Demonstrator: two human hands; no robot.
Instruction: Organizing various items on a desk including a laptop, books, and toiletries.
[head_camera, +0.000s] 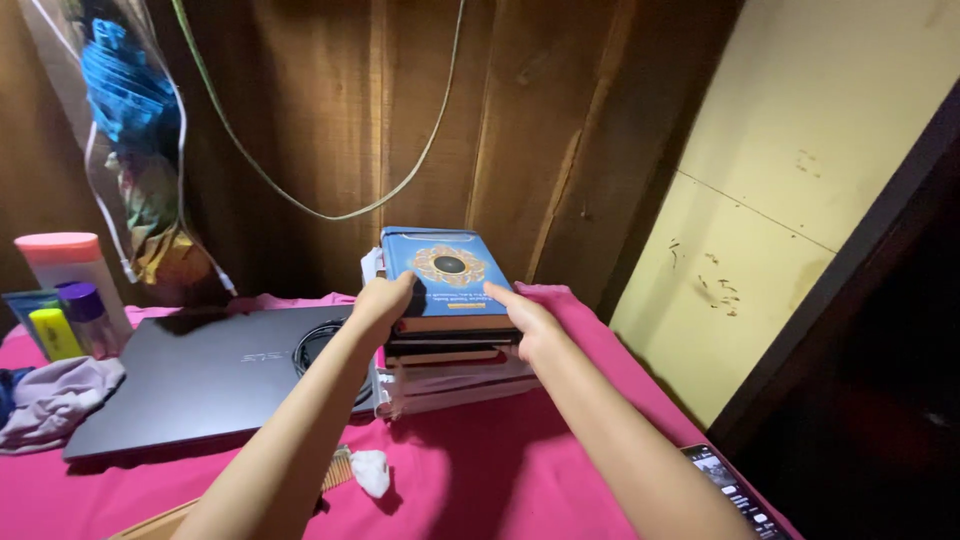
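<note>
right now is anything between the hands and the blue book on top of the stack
Nothing visible. Both hands are already on the blue book: the left hand grips its left edge, the right hand its right front corner, atop the stack of books.

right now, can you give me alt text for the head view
Both hands, left and right, grip a blue book atop a stack of books on a pink cloth. A closed laptop lies left of the stack, bottles beyond it.
</note>
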